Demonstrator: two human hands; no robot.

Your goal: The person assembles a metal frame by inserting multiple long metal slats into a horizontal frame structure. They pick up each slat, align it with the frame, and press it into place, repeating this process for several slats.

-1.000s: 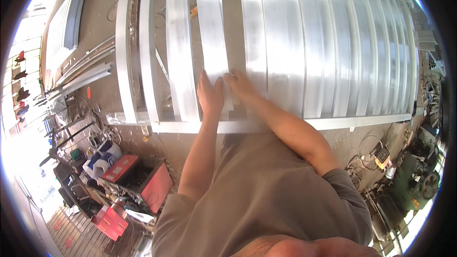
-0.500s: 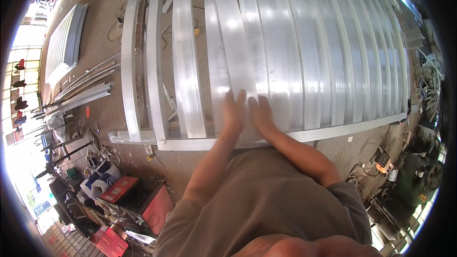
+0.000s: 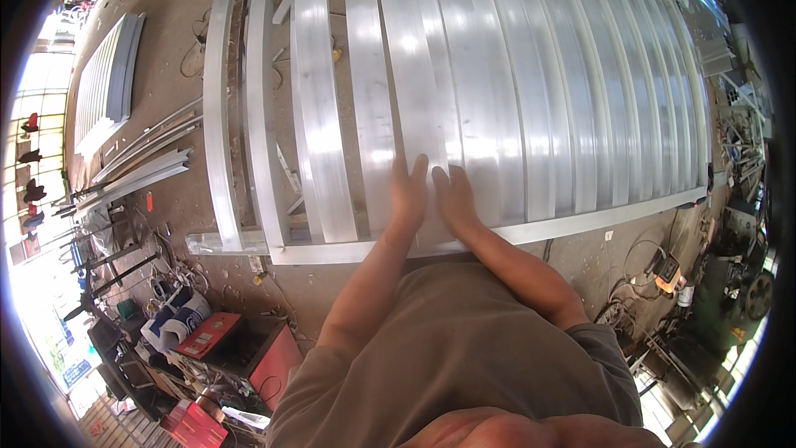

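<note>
A long silvery metal slat [image 3: 412, 83] runs away from me, its near end between my hands. My left hand [image 3: 409, 197] grips its left edge, thumb on top and fingers over the side. On the opposite edge, my right hand [image 3: 455, 202] holds it the same way; its fingertips are partly hidden. A narrow dark gap, widest at the far end, parts this slat from a neighbouring slat [image 3: 371, 108] on the left. On the right it meets a row of similar slats [image 3: 489, 108]. Below my wrists lies the frame's near rail [image 3: 580, 221].
Further left are a separate slat [image 3: 319, 116] and a frame side bar [image 3: 264, 108]. A stack of metal profiles [image 3: 108, 83] lies on the floor. A red box [image 3: 274, 365] stands at lower left, and cables with an orange tool [image 3: 667, 278] lie at right.
The far end of the held slat has swung right, opening a gap along its left side and closing on the row. My hands stay almost in place. The whole view has shifted slightly.
</note>
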